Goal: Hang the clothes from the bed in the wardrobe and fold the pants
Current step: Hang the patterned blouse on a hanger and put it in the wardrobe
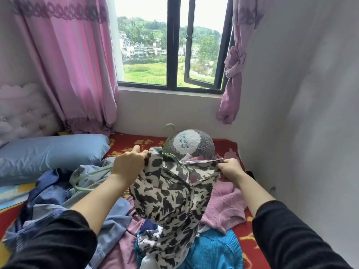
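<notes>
Lying at the far left, a blue pillow [52, 152] is seen against a tufted headboard [25, 115], with a pink curtain [73, 74] hung behind it. Next to the pillow, crumpled blue garments [108, 214] are spread over the red bedcover [136, 141], and a loose green hanger [91, 174] is laid across them.

Just right of that hanger, the left hand [129, 162] is raised above the bed. Its fingers are curled and the left shoulder of a black-and-white blouse [171, 200] is gripped between thumb and fingers. The blouse is held up between the two hands, its upper edge stretched from one to the other, while its lower part is draped down onto the pile of clothes. A second green hanger [167, 141] is set inside the neck, its hook standing up above the collar. Behind the hook, a grey plush toy [191, 143] is propped below the window [172, 45].

At the blouse's right shoulder, the fabric edge is pinched by the right hand [230, 168], whose fingers are closed tightly on it. Under that hand a pink knitted sweater [225, 202] is spread, and a turquoise garment [213, 249] is bunched nearer the camera. A knotted mauve curtain [233, 74] is hung by the white wall [310, 113].
</notes>
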{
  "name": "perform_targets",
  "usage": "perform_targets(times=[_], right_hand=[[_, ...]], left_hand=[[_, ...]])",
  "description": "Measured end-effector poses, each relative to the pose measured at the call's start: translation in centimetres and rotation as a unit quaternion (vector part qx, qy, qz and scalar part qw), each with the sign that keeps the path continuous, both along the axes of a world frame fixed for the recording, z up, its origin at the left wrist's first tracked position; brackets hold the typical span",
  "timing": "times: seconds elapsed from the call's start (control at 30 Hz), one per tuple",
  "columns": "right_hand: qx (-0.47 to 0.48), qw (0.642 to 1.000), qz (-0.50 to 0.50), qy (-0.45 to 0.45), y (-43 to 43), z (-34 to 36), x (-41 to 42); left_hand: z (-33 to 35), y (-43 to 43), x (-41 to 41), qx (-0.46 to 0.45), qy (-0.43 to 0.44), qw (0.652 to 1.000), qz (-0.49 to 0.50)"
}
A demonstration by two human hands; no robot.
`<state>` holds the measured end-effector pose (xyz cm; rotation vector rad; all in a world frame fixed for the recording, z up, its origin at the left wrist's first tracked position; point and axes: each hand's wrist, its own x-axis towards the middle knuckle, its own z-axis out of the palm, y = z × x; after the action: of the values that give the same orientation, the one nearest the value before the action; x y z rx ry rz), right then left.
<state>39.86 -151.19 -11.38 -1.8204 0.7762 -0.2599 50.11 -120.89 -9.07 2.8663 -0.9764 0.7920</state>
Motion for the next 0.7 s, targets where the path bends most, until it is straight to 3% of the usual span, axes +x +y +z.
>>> perform_targets(times=[0.07,0.17,0.23,0.33,0.37,0.43,0.5,0.57,0.7], right_hand=[[0.069,0.991,0.114,-0.011,1.7,1.2,-0.1],[0.206,0.932,0.298,-0.009,3.9,2.6,0.0],[0.184,0.926,0.330,0.008,4.8,3.3,0.5],[0.009,0.983,0.177,-0.049,5.3,4.2,2.1],[-0.079,0.986,0.134,-0.062,5.5,4.7,2.6],[-0.249,0.957,0.134,-0.060,6.0,5.6,3.7],[-0.356,0.913,0.196,-0.042,7.4,6.3,4.9],[-0.406,0.876,0.254,-0.058,9.6,7.1,5.8],[-0.467,0.808,0.287,-0.216,15.3,9.9,7.4]], left_hand=[[-0.6,-0.4,0.4,-0.069,0.064,0.995,0.040],[-0.9,-1.3,0.4,-0.216,0.136,0.966,0.042],[-0.4,-1.4,0.7,-0.294,0.167,0.941,0.037],[0.9,-0.2,1.0,-0.374,0.213,0.902,0.025],[1.5,0.6,0.9,-0.395,0.225,0.890,0.017],[2.4,2.1,0.7,-0.439,0.246,0.864,0.012],[3.4,3.7,0.1,-0.475,0.243,0.846,0.019],[4.5,5.2,-0.6,-0.508,0.234,0.828,0.023],[7.1,9.1,-2.5,-0.552,0.198,0.810,0.009]])
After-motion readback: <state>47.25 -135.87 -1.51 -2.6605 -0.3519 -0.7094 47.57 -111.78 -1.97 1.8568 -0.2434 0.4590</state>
